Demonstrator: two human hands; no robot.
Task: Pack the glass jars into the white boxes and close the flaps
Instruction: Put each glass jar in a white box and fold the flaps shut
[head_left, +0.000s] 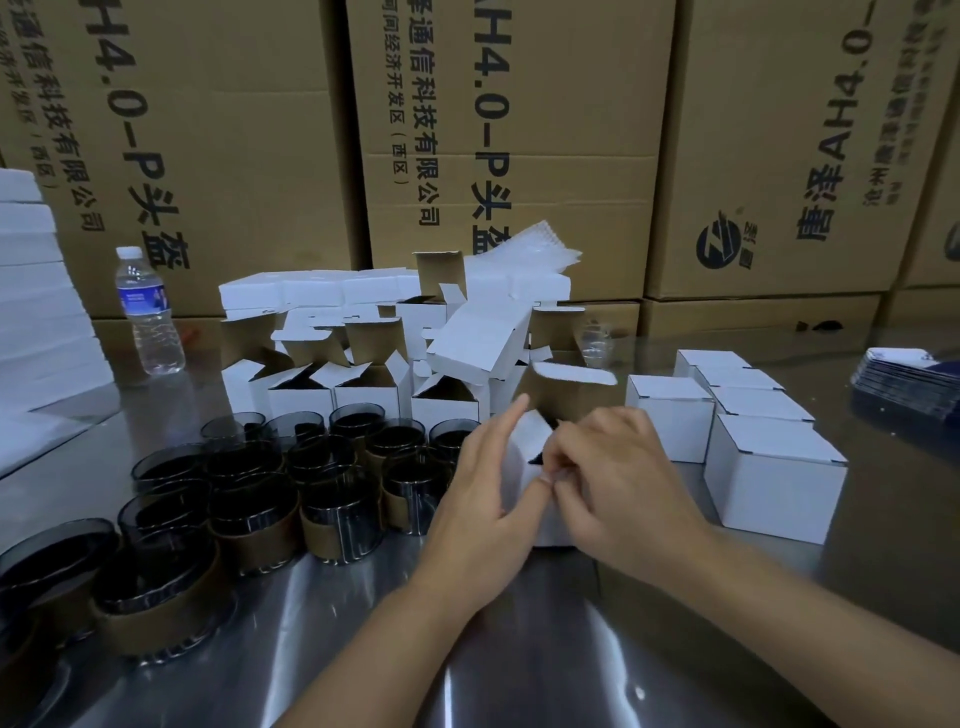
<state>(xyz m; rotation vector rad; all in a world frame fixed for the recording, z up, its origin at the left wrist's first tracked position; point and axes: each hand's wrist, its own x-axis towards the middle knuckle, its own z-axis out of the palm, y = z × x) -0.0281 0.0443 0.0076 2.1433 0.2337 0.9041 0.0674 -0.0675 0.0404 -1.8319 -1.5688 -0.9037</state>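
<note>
A small white box (535, 441) stands on the steel table in front of me, its brown-lined lid flap (571, 387) still raised. My left hand (488, 483) holds the box's left side, thumb at the front and index finger stretched up along it. My right hand (618, 478) has curled fingers that pinch a side flap at the box's top. What is inside the box is hidden. Several dark glass jars (332, 509) with brown paper sleeves crowd the table to the left. Several closed white boxes (769, 478) sit in a row to the right.
A heap of open, empty white boxes (358, 384) rises behind the jars. A water bottle (148, 312) stands at the far left beside a stack of white sheets (36, 312). Large brown cartons (509, 130) wall off the back. Dark cards (904, 379) lie at the right edge.
</note>
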